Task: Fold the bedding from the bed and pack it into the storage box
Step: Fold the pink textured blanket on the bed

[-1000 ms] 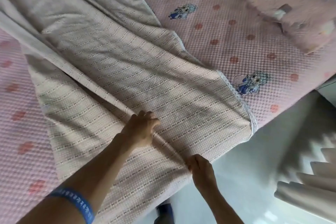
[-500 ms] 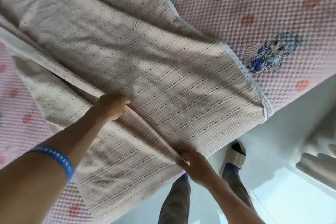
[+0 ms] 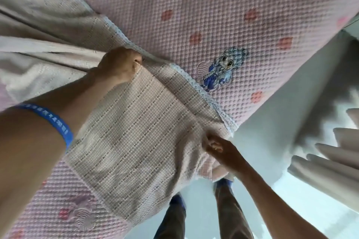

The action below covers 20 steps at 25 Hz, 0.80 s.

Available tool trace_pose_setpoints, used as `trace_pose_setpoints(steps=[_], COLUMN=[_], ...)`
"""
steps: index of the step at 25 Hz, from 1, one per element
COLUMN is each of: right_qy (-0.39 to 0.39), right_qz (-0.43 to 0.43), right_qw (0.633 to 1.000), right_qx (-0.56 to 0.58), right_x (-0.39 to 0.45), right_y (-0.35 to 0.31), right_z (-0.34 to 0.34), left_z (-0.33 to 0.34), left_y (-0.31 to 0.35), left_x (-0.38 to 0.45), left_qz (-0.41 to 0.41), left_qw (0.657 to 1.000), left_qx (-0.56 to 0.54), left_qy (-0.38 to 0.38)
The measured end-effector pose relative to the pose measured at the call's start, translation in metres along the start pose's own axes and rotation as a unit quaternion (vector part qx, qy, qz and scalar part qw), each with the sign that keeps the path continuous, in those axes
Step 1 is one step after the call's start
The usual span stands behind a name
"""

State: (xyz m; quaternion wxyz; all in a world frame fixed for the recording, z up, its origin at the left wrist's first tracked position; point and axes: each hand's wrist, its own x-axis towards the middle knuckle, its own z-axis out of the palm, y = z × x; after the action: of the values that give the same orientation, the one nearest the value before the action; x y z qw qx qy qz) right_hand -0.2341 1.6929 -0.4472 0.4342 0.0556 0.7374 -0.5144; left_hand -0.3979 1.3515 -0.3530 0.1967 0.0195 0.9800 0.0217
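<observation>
Pink quilted mattress (image 3: 223, 25) underneath; the beige blanket (image 3: 132, 132) is gripped by the left hand (image 3: 119, 66) and pinched by the right hand (image 3: 217, 146). Uneven pulling could skew the fold.

A bed under a pink quilted mattress cover (image 3: 223, 31) with red dots stands on a pale glossy floor (image 3: 272, 126), beside cream pleated curtains (image 3: 330, 161) in daylight.

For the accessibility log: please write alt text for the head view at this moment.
Two bare hands fold a beige waffle-weave blanket on a bed: the left hand pinches its upper fold, the right hand grips the corner near the bed's edge. Beneath lies a pink quilted bed cover with cartoon figures; a blue wristband circles the left wrist.
</observation>
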Motion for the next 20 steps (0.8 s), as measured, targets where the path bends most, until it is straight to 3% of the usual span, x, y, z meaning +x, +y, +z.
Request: trace_pose_setpoints(steps=[2,5,6,8,10,13,16,20], right_qy=[-0.117,-0.162,-0.129,0.01,0.102,0.017,0.057,0.081], right_qz=[0.043,0.073,0.086,0.109,0.111,0.078,0.041,0.032], right_qw=[0.992,0.984,0.987,0.982,0.977,0.997,0.994,0.996], right_qx=[-0.036,-0.025,0.039,0.151,0.151,0.014,-0.083,-0.011], right_x=[-0.003,-0.007,-0.012,-0.025,-0.037,-0.037,-0.012,-0.01], right_y=[0.032,0.063,0.068,0.072,0.078,0.074,0.069,0.068], right_z=[0.002,-0.004,-0.01,-0.028,-0.045,-0.041,-0.031,-0.051], left_z=[0.001,0.008,0.012,0.02,0.031,0.05,0.057,0.045], left_y=[0.005,0.013,0.018,0.029,0.045,0.065,0.064,0.063], left_x=[0.012,0.011,0.008,0.0,-0.009,-0.021,-0.019,-0.024], left_qz=[0.001,0.005,0.007,-0.003,0.002,0.034,0.022,0.034], left_qw=[0.999,0.997,0.996,0.994,0.998,0.997,0.998,0.995], left_qx=[0.031,0.073,0.093,0.107,0.063,0.011,-0.01,-0.091], left_qy=[-0.016,0.0,0.01,0.019,-0.016,-0.072,-0.063,-0.002])
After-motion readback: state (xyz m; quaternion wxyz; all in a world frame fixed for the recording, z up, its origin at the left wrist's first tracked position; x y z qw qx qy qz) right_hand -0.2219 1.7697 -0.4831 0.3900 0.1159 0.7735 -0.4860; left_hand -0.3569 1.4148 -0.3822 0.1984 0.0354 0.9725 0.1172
